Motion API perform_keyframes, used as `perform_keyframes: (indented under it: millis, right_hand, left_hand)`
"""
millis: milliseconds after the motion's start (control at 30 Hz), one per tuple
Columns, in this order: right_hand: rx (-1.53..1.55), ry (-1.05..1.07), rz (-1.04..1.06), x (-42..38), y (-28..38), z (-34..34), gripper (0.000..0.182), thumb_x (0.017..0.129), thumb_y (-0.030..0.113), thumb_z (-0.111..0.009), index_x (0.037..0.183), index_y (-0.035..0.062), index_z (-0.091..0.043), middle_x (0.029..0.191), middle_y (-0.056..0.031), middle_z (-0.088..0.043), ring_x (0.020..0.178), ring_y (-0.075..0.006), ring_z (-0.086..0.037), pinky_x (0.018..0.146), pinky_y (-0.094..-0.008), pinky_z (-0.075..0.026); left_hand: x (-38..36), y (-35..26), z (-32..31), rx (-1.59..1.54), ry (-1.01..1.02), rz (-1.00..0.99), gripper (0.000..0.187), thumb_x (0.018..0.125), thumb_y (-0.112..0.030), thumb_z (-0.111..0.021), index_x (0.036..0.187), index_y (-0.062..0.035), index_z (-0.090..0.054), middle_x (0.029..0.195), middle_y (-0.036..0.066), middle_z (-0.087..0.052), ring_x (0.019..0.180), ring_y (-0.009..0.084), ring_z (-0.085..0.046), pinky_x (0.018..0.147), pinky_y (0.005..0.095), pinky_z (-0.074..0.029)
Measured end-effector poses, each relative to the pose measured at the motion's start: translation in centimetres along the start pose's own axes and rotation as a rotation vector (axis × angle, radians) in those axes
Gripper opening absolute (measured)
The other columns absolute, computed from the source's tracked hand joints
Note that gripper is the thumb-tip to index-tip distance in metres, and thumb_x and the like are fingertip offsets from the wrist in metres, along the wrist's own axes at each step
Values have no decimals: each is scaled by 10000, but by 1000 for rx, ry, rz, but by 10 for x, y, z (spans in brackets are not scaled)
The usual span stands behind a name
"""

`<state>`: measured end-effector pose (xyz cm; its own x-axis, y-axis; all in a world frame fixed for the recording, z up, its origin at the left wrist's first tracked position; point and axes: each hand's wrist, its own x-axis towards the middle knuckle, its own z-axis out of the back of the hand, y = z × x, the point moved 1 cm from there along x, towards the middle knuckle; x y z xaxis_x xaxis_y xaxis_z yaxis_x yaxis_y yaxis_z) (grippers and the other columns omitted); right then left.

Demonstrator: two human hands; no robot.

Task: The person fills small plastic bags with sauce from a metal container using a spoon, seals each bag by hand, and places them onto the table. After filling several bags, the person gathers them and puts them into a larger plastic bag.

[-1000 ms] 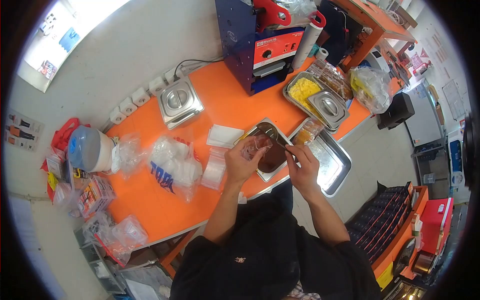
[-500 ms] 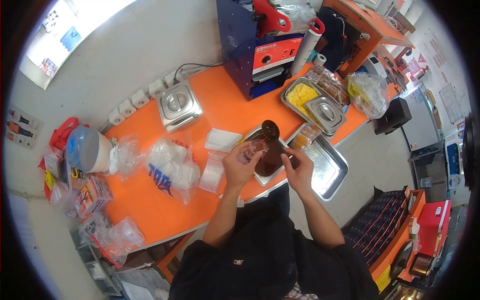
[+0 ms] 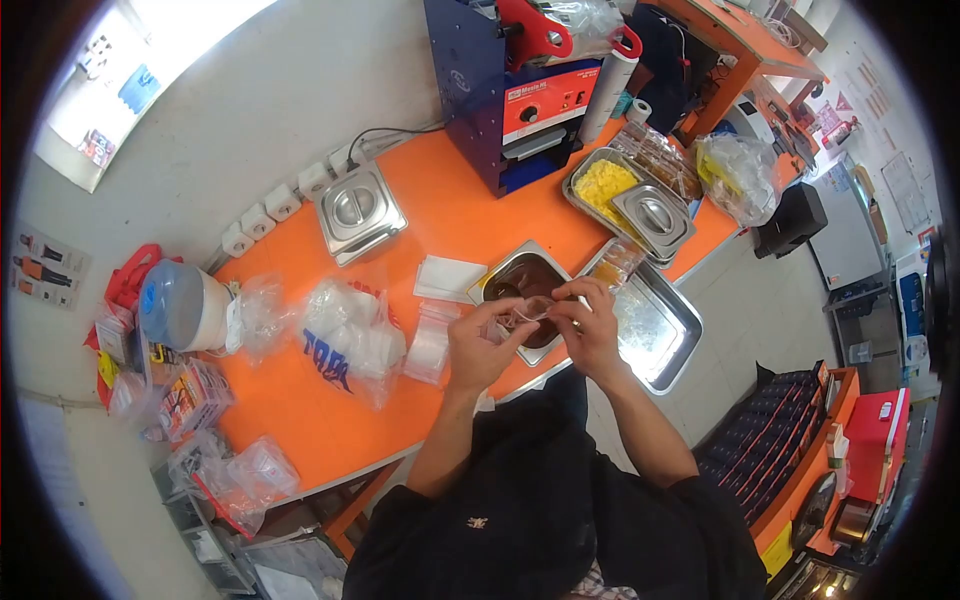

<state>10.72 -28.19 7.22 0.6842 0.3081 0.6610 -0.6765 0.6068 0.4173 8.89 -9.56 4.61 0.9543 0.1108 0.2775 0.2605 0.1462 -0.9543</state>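
Note:
A small clear plastic bag (image 3: 531, 309) is pinched between my two hands, with a little dark content showing inside. My left hand (image 3: 482, 345) grips its left side, fingers closed. On the other side, my right hand (image 3: 588, 325) has thumb and fingertips closed at the bag's upper edge. Both hands are over the near part of a steel pan (image 3: 549, 256) of dark brown sauce. Beside my left hand lie a stack of clear small bags (image 3: 431, 343) and some white sheets (image 3: 447, 279).
A shallow steel tray (image 3: 668, 335) sits right of the pan. Behind are a container of yellow shreds (image 3: 604, 184), a lidded steel container (image 3: 360, 212) and a blue-and-red machine (image 3: 545, 115). A plastic bag of white items (image 3: 350, 335) lies left on the orange table (image 3: 290, 415).
My right hand has let go of the dark round-headed ladle that stood over the pan, and has moved up and left to the small bag. My left hand stays on the bag.

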Motion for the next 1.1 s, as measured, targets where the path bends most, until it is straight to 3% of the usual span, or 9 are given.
perform_keyframes:
  millis: [100,167,267,367,667,800,867,1000,1100]
  right_hand:
    - [259,9,-101,-6,2,1,232,801,-90,-715,980,44,-653,1037,-122,-587,954,-267,-605,863,-360,-473]
    - [600,-90,-357,-8,10,2,269,844,-59,-706,1084,44,-641,951,-97,-640,934,-209,-614,852,-334,-466]
    - [793,-83,-443,-7,19,9,377,885,-66,-652,1237,28,-553,933,-65,-614,920,-150,-596,843,-302,-463]
    - [787,-22,-494,0,25,16,471,892,-56,-628,1329,22,-471,905,-41,-588,903,-128,-578,842,-303,-464]
    - [841,5,-591,0,21,18,538,873,-49,-637,1376,20,-459,905,-36,-592,891,-128,-583,857,-314,-468]
    - [854,46,-640,-3,23,16,578,876,-45,-640,1411,14,-430,909,-38,-599,897,-136,-593,868,-312,-475]
    - [872,73,-723,-6,22,17,605,878,-44,-640,1432,9,-403,912,-44,-609,903,-137,-595,891,-309,-475]
    - [822,109,-735,-8,23,15,626,877,-39,-650,1444,7,-387,904,-52,-621,896,-136,-608,877,-305,-487]
    - [817,135,-713,-7,24,13,643,870,-44,-661,1448,8,-385,883,-52,-625,881,-132,-626,858,-305,-502]
  left_hand:
    - [-3,-7,8,-177,111,53,265,822,-24,-810,1064,31,-717,950,99,-740,849,125,-694,731,259,-549]
    - [-3,-11,9,-352,120,160,149,867,-16,-771,996,43,-724,911,83,-728,768,89,-664,653,225,-513]
    - [-4,-12,3,-498,101,208,125,891,-48,-762,964,44,-721,867,74,-716,693,68,-626,597,201,-470]
    - [-9,-11,7,-391,155,384,129,907,-62,-745,979,43,-722,823,70,-706,672,84,-625,592,206,-474]
    - [-13,-19,-11,-443,60,227,109,925,-23,-685,995,59,-708,882,65,-708,778,92,-646,695,234,-515]
    - [-13,-23,-16,-447,46,258,90,930,-15,-671,982,53,-701,918,63,-707,820,85,-640,712,229,-504]
    - [-9,-31,-18,-449,52,148,72,927,-51,-694,966,8,-706,724,-7,-644,594,3,-526,498,179,-358]
    - [-14,-16,-18,-391,148,240,62,929,-38,-683,955,13,-706,774,6,-652,643,13,-552,529,183,-390]
    - [-18,-9,-23,-352,118,157,70,940,-38,-670,950,23,-702,843,24,-664,692,31,-577,572,187,-427]
